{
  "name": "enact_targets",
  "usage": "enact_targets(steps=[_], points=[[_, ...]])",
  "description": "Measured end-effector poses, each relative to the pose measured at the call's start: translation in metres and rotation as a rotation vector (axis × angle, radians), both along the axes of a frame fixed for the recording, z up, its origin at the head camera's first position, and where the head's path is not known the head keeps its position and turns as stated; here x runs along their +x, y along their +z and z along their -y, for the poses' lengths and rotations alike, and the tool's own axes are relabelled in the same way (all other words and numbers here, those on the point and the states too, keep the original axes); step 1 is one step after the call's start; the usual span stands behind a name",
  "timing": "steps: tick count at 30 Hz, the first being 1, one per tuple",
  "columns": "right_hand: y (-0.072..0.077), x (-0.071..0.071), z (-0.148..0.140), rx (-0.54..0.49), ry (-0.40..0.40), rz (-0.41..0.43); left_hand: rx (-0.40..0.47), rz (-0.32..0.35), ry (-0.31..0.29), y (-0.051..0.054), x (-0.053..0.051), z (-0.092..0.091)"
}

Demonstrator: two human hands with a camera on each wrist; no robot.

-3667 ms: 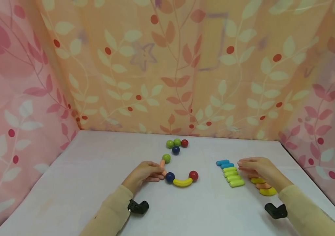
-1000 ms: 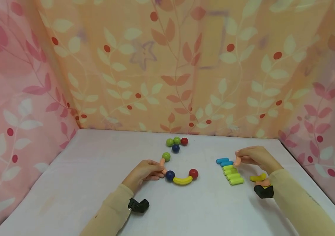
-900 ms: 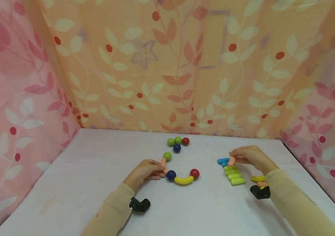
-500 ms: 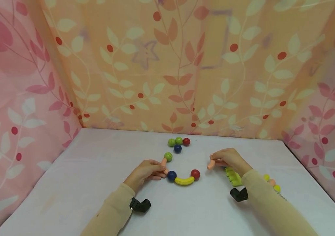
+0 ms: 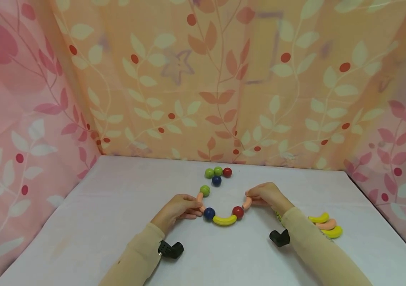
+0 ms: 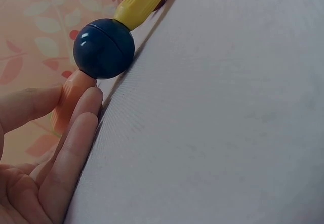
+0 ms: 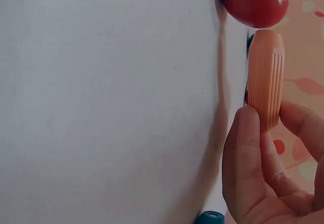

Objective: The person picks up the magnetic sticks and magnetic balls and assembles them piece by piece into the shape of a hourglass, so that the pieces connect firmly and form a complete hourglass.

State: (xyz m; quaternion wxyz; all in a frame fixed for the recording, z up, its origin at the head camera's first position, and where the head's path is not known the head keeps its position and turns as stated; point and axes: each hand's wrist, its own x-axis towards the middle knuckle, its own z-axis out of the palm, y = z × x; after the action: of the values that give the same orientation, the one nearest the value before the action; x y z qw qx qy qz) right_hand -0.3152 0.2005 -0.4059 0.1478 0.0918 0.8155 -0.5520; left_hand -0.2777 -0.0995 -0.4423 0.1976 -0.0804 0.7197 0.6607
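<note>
My left hand pinches a curved peach-coloured plastic piece between thumb and fingers. One end of that piece meets a dark blue ball; a green ball sits by its other end. A yellow curved piece links the blue ball to a red ball. With thumb and fingertips my right hand grips a second peach curved piece. Its near end points at the red ball, and a narrow gap shows between them in the right wrist view.
Two green balls, a red ball and a blue ball lie farther back. Right of the right sleeve are yellow and peach curved pieces. Yellow-green sticks are mostly hidden behind that arm. Patterned cloth surrounds the white table.
My right hand has picked up a peach curved piece on the right and carried it left, past the blue and green sticks, to the red ball. The left hand stays in place.
</note>
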Motion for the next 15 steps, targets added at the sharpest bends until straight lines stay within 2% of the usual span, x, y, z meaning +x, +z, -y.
enact_targets(steps=[6,11,15], points=[[-0.002,0.000,0.003,-0.030,0.024,-0.004,-0.008,-0.011,-0.011,0.001,0.000,0.000],[-0.001,0.004,0.004,-0.026,-0.036,0.033,-0.013,-0.021,-0.011,0.004,0.002,-0.001],[0.000,0.011,0.003,-0.090,-0.047,0.070,-0.065,-0.062,-0.008,0.008,0.002,-0.001]])
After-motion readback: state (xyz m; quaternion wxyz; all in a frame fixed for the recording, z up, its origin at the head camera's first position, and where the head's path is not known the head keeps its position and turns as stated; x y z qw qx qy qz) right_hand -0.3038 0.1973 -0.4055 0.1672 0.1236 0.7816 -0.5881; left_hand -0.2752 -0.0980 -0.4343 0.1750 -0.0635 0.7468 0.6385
